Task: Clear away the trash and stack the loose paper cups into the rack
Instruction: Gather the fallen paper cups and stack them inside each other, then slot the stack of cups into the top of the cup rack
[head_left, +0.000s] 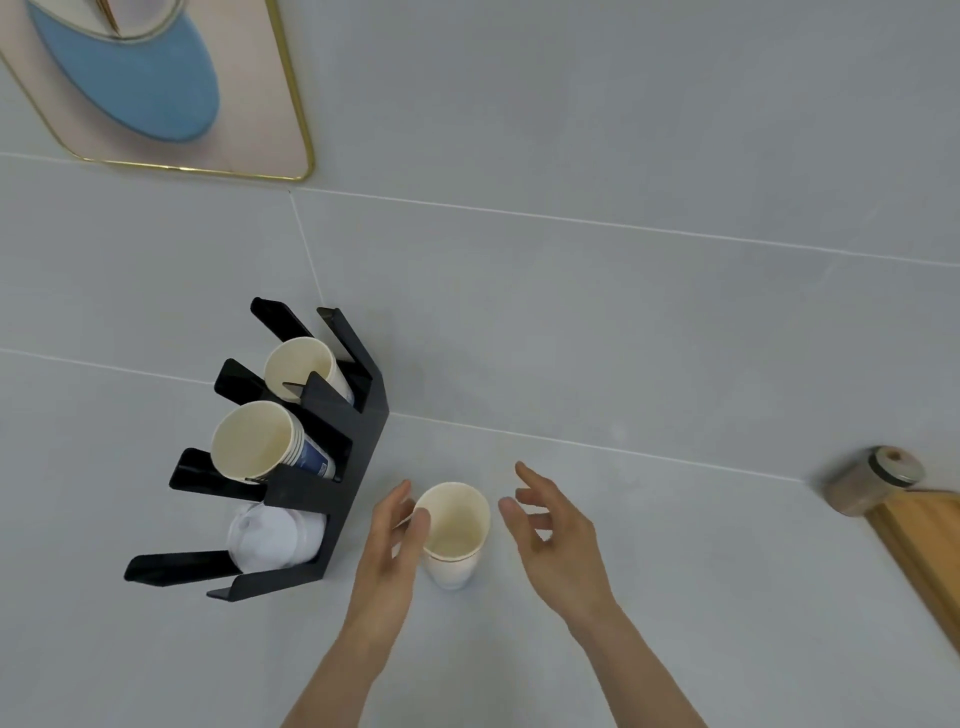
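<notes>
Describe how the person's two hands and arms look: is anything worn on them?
Both the left hand and the right hand are bare, with no gloves, rings, watch or bracelet visible. The forearms are bare too; no sleeve shows down to the picture's lower edge.

A single head-worn view looks steeply down and forward from above a pale grey counter (649, 597), close enough that both forearms enter from the bottom edge. The wide lens bends straight lines: the tiled wall (571, 156) beyond the counter tilts across the upper half, and a gold-framed picture (156, 88) is cut off at the top left corner. A black cup rack (332, 499) stands left of centre, and a wooden board (924, 545) is cropped by the right edge.
</notes>
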